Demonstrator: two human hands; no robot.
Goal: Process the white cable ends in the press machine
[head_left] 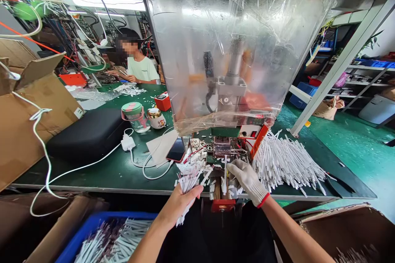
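Note:
My left hand (182, 201), bare, is closed around a bundle of thin white strips (187, 183), some with reddish ends, at the front edge of the table. My right hand (245, 178) wears a white knitted glove with a red cuff. Its thumb and fingers are bent together at the side of a single white strip (225, 178), which lies lengthwise in front of the press. A small metal fixture (222, 146) sits just beyond that strip. Under it, a red block (222, 205) sticks out past the table edge. The gloved fingertips are partly hidden.
A plastic-wrapped guard (197, 70) covers the press. White strips are heaped in a pile (284, 162) on the right. To the left are a phone (176, 150), jar (135, 117), black case (89, 133) and cables. A blue bin (69, 246) stands below; a person (143, 68) sits beyond.

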